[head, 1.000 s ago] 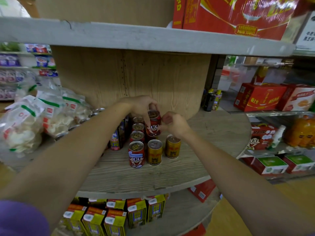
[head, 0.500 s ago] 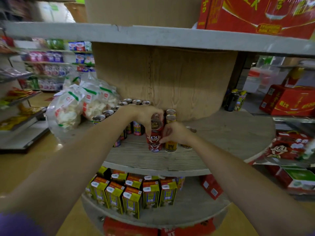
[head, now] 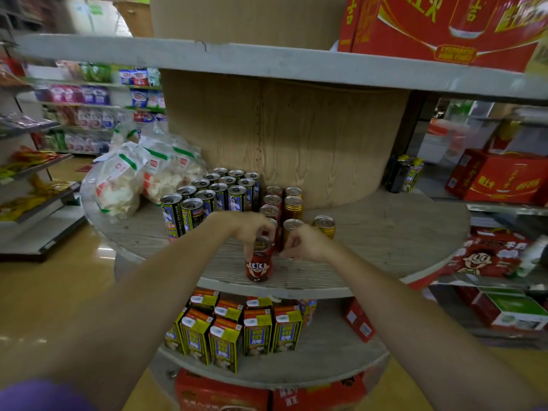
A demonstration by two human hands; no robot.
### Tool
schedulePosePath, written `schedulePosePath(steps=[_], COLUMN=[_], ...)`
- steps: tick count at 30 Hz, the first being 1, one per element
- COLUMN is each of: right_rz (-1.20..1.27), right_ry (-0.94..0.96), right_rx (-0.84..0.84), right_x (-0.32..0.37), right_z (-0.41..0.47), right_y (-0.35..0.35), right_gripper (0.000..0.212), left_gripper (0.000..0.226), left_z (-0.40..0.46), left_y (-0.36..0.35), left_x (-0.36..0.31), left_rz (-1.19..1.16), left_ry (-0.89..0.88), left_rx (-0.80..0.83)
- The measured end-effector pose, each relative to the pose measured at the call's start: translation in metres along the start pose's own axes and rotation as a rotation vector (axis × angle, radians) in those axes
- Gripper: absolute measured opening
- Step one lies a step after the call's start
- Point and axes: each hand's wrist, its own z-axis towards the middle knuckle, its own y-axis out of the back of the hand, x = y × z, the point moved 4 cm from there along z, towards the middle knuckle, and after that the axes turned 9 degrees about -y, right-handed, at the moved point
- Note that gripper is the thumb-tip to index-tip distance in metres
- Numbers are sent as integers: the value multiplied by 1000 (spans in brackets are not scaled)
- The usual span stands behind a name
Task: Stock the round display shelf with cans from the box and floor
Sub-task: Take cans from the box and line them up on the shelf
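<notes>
Snack bags are sitting far left on the round shelf, blue-yellow cans packed beside them. Your left hand is curling its fingers over the top rim of the red cartoon can, which is standing upright near the shelf's front edge. Rigid metal, likely full and weighty, smooth sides, so you're better gripping mid-body or rim. Your right hand is sitting just beside it, fingers curled, pinching something I cannot tell. Gold cans are standing behind.
</notes>
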Motion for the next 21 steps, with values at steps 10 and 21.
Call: schedulePosePath(steps=[10,21], right_rz=[73,-330], right_ry=[-12,-321], right_rx=[-222,-327], right_x=[-22,-62], right_z=[8,30], right_y=[18,65], right_gripper=[12,61], left_gripper=[66,27], left_z=[21,64], left_y=[5,39], left_x=[17,-8], left_rz=[90,-14], left_ry=[18,-222], left_rx=[40,-266])
